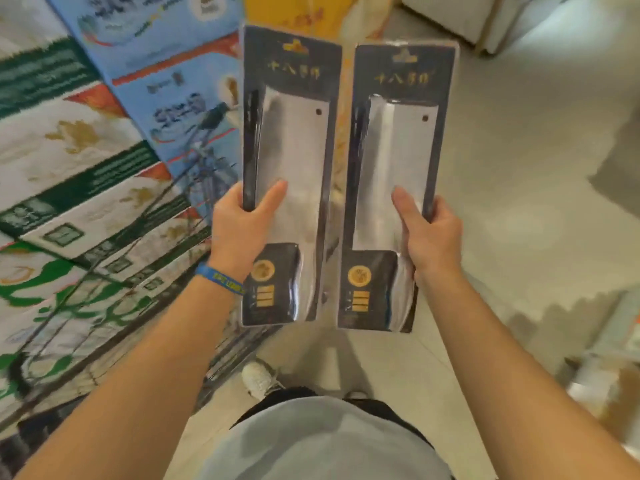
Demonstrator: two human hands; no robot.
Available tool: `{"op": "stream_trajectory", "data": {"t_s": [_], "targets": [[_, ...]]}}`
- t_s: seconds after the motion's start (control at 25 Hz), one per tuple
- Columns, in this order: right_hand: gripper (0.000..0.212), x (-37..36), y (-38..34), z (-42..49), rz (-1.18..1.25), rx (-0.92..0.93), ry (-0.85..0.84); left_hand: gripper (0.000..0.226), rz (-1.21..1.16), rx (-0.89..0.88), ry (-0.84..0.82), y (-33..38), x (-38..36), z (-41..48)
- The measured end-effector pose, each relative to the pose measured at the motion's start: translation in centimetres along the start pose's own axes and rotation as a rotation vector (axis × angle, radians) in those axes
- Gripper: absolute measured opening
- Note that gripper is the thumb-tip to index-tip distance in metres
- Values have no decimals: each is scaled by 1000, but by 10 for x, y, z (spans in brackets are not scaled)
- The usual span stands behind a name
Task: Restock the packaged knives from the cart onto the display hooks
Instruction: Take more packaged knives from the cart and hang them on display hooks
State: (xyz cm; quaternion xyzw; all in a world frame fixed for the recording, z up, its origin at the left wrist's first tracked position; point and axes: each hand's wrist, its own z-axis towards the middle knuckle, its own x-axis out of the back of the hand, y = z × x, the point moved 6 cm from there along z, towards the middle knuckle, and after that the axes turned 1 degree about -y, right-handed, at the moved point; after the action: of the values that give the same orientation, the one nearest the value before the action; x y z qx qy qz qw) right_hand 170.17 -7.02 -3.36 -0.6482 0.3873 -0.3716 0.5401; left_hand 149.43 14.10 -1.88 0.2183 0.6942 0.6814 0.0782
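Note:
I hold two packaged cleavers side by side in front of me, blades up and handles toward me. My left hand (242,226) grips the left packaged knife (292,140) by its left edge, thumb on the clear blister. My right hand (427,233) grips the right packaged knife (398,150) by its right edge, thumb on the blade cover. Both cards are black with gold lettering and a hang slot at the top. No display hooks are in view.
A wire cart (204,161) stands at my left, against stacked cartons in green and white (69,174) and blue (166,77). Pale floor (519,188) stretches to the right. Blurred boxes (609,368) sit at the right edge. My shoe (258,377) is below the packages.

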Motion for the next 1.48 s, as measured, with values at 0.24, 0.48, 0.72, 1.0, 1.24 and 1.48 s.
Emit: {"op": "stream_trajectory", "data": {"t_s": [0.24,0.48,0.72,1.0,1.24,1.48], "targets": [[45,195,-19,-7,0,36,301,62,39,-103,-283,51,-158,-50],[46,326,-20,-34,-29,11,713,62,35,-83,-567,98,-308,-86],[59,420,3,-70,2,-78,1054,53,76,-132,-894,112,-461,-127],[46,474,2,-93,67,-197,1419,52,102,-117,-1246,118,-605,-157],[46,493,13,-146,121,-275,1687,51,157,-170,-1550,122,-686,-256],[71,566,-40,-226,14,-211,2044,59,2,-382,-1759,206,-753,-404]]}}
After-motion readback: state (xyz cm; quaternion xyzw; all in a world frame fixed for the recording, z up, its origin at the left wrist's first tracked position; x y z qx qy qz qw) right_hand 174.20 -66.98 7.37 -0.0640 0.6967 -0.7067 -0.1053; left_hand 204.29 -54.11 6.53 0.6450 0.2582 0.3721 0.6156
